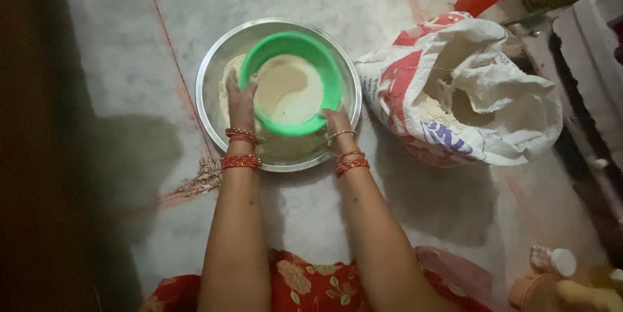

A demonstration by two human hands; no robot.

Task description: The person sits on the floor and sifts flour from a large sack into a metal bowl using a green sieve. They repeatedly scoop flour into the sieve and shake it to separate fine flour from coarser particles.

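Both hands on the green sieve, right over the steel plate.

The left hand [242, 99] grips the left rim of the green plastic sieve [292, 83], fingers curled over its edge; the right hand [337, 120] clasps the lower right rim, so the sieve sits between the two hands. Flour lies inside it, pale and heaped. Beneath it rests a wide steel plate [214, 65] on the stone floor [130, 39], with sifted flour showing under the sieve's left side. Just to the right stands an open flour sack [467, 91], mouth rolled back.
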